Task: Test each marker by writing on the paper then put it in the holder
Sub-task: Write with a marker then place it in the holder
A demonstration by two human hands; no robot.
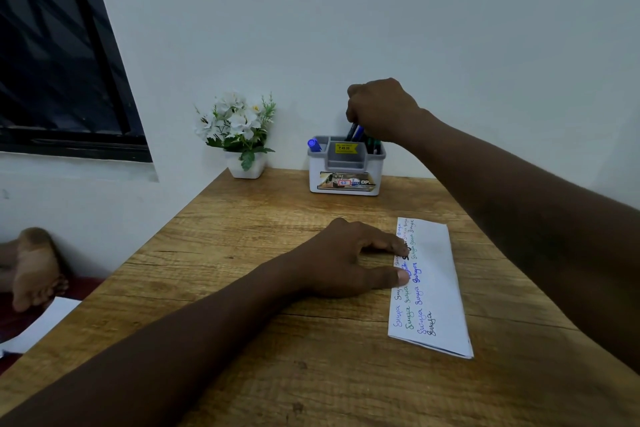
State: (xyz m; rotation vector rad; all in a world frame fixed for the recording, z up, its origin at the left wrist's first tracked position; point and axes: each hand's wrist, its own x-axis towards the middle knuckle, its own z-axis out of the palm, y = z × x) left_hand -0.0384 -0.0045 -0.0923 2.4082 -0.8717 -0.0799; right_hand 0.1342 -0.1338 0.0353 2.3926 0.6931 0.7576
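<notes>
A folded white paper (437, 288) with several handwritten words in blue, green and black lies on the wooden table (263, 253). My left hand (346, 260) rests flat beside it, fingertips pressing its left edge. A white and grey holder (346, 166) stands at the table's back by the wall. It holds a blue-capped marker (313, 144) in its left slot and several dark markers (372, 146) in the right part. My right hand (381, 109) hovers over the holder, fingers closed around the tops of a black and a blue marker (356, 132) that stand in it.
A small white pot of white artificial flowers (242, 135) stands left of the holder against the wall. A dark window (59, 55) is at the upper left. A person's bare foot (34, 267) and a sheet of paper (38, 326) lie below the table's left edge.
</notes>
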